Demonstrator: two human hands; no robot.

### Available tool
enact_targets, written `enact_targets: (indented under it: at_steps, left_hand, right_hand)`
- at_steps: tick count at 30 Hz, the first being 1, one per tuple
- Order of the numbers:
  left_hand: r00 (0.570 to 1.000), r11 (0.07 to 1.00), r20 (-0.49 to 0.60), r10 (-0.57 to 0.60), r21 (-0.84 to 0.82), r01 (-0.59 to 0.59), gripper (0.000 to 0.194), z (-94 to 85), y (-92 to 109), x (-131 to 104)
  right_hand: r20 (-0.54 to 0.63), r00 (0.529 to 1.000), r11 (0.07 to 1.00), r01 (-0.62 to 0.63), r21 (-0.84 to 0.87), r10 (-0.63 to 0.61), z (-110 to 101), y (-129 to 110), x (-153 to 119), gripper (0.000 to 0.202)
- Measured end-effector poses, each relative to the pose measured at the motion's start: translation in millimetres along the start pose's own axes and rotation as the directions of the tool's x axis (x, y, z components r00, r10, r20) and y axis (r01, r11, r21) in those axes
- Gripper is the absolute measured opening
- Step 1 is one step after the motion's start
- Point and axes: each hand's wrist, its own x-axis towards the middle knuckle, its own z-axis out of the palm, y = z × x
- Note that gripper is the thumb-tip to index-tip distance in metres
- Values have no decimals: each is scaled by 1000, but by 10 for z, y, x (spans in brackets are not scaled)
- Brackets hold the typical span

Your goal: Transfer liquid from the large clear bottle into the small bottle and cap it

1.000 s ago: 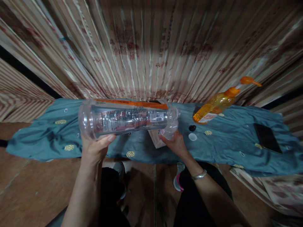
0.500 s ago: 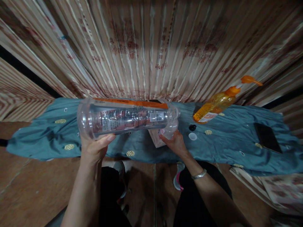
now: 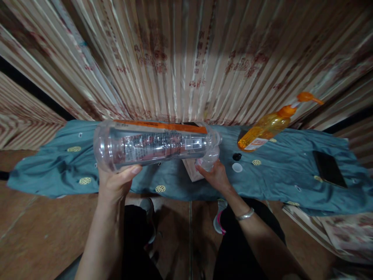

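- Landmark: the large clear bottle [image 3: 157, 144], held lengthwise above the blue-green cloth [image 3: 175, 188], long axis running left to right, base at the left, neck at the right
- Left hand [image 3: 115, 181]: grasping the large clear bottle at its base end, thumb along the near side
- Right hand [image 3: 216, 175]: grasping the small clear bottle [image 3: 211, 156] just beside the neck of the large clear bottle, on the near side; this hand is the nearer one to the neck
- Neck alignment: the two bottles meet or overlap in view at the neck end; clear plastic and dim light make it uncertain whether the mouths touch
- Pale box [image 3: 192, 173]: beneath the neck half of the large clear bottle, partly covered by it
- Right of the large clear bottle, beyond its neck: black cap [image 3: 237, 156], white disc [image 3: 237, 167] and amber pump bottle [image 3: 264, 130]
- Farthest right of the large clear bottle: dark flat object [image 3: 329, 169], lying on the cloth
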Motion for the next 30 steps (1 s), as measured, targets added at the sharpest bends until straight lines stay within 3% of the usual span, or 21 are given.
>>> enact_targets:
  at_steps: [7, 23, 27, 30]
  left_hand:
    - [1000, 1000, -27, -10, -18, 10, 117, -11, -21, 17]
    - [1000, 1000, -18, 13, -3, -13, 107, 46, 15, 14]
    - [999, 1000, -33, 14, 6, -14, 99, 48, 14, 8]
    - [999, 999, -37, 13, 44, -11, 80, 24, 8, -4]
  right_hand:
    - [-10, 1000, 1000, -14, -8, 14, 2, -16, 0, 64]
    - [-16, 999, 1000, -31, -3, 30, 16, -19, -12, 68]
    - [-7, 999, 999, -38, -13, 37, 12, -14, -8, 68]
    - [-13, 999, 999, -44, -23, 43, 16, -14, -8, 69]
